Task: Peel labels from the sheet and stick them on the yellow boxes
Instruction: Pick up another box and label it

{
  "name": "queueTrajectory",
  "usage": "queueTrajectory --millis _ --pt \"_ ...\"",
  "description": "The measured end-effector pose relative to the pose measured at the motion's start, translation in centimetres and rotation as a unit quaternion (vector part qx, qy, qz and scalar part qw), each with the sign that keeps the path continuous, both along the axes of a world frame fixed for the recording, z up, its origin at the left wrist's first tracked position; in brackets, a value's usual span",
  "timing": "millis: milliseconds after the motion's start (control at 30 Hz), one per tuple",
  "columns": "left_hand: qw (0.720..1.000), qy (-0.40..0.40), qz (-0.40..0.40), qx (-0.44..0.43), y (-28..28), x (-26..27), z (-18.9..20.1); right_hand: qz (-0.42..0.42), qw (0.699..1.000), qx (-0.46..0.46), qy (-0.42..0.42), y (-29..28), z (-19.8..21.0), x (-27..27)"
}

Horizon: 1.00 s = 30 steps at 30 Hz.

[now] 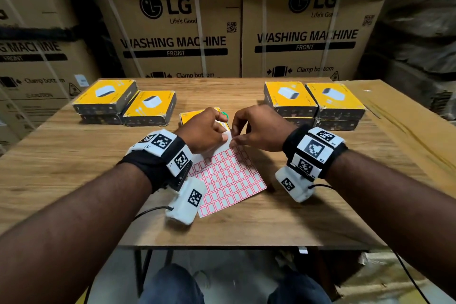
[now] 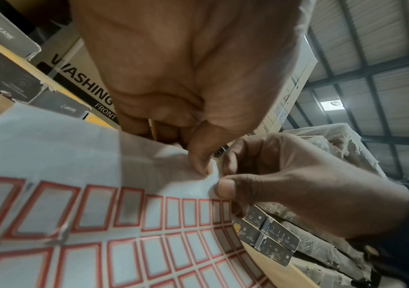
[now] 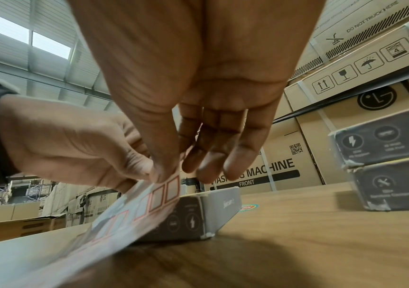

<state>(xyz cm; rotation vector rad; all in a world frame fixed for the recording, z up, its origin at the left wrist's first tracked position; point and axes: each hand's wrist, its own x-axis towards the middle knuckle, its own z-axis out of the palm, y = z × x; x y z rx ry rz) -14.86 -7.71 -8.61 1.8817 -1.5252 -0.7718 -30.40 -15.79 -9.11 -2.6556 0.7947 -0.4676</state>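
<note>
Where hands pinch, red-bordered label sheet point(image 1: 229, 175) lifts.

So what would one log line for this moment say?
step: peeling label | left hand: holds sheet corner | right hand: pinches sheet edge | box: behind hands

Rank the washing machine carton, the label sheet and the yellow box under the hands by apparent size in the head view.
1. Washing machine carton, largest by far.
2. Label sheet.
3. Yellow box, mostly hidden by the hands, so its rank is unsure.
</note>
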Motion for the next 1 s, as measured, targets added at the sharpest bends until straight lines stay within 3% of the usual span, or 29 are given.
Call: queueTrajectory --millis 200,433,600,767,900,1000 --pt "0.997 -0.070 -0.020 0.023 -0.4 0.2 -0.2 0.001 1.000 -0.022 0.007 -0.2 0.3 -0.3" --pt "0.988 -0.142 -0.058 0.000 -0.4 -0.3 -0.6 -0.021 0.998 0.040 -0.033 -0.8 0.9 -1.0" --pt "0.988 -0.142 -0.059 -0.021 -0.2 -0.2 -0.8 0.001 0.997 0.071 -0.012 -0.8 0.3 -1.0" --pt "0.989 -0.120 -0.003 -0.081 -0.2 0.9 -0.7 0.011 0.999 0.050 0.006 -1.1 0.4 -0.4" --pt "0.969 -0.215 0.039 -0.119 -0.1 2.8 -0.2 0.003 0.999 0.043 0.016 -1.1 0.7 0.7" --pt "0.951 -0.305 0.034 -0.041 -0.3 4.4 -0.6 -0.001 0.998 0.055 0.022 -1.0 0.7 1.9"
